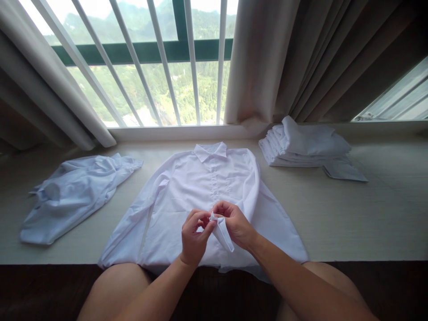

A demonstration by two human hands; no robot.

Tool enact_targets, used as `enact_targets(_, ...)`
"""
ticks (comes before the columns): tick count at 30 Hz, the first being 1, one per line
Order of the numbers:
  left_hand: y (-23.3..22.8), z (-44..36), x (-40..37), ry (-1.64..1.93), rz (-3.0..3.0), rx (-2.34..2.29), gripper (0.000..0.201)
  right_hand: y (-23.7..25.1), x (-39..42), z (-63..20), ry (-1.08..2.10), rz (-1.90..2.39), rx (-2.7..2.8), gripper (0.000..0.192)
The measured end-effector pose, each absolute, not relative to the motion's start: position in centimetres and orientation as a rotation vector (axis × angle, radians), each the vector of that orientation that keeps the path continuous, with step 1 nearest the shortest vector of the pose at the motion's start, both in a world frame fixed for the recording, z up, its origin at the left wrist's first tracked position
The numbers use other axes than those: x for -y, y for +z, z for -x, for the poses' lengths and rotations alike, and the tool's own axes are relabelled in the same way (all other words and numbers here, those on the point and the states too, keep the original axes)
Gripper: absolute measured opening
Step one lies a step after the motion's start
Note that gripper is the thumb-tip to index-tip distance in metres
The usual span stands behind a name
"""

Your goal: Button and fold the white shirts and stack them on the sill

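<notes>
A white long-sleeved shirt (187, 191) lies face up on the window ledge, collar toward the window. Its right sleeve is folded across the front, and both hands pinch that sleeve's cuff (222, 232) above the shirt's lower front. My left hand (194, 236) holds the cuff's edge with fingertips from the left. Gripping the same cuff from the right is my right hand (236, 223). The shirt's hem hangs over the ledge's front edge.
A crumpled white shirt (73, 191) lies at the left on the ledge (368, 214). A stack of folded white shirts (304, 145) sits at the back right beside the curtain (284, 58). The barred window (160, 67) is behind. My knees are below the ledge's edge.
</notes>
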State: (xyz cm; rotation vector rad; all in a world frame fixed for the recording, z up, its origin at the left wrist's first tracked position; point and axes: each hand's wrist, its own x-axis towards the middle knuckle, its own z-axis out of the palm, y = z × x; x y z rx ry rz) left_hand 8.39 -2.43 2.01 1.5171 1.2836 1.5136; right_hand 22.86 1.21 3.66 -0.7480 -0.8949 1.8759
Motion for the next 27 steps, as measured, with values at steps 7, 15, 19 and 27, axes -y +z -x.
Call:
enact_targets(7,1.90,-8.47,2.45,1.511,-1.499,-1.283,0.005,3.76,-1.28,-22.81,1.878,0.751,0.894,0.026)
enact_targets(15,1.71,-8.41,2.40,1.507,-1.487,-1.272,0.006,3.62,-1.21,-22.85,1.887,0.748,0.889,0.027)
enact_targets(19,1.76,-8.41,2.40,1.507,-1.485,-1.270,0.006,3.42,-1.21,-22.82,1.894,0.746,0.878,0.028)
enact_targets(27,1.96,-8.30,2.51,1.503,-1.483,-1.264,0.006,3.31,-1.21,-22.84,1.901,0.749,0.902,0.028)
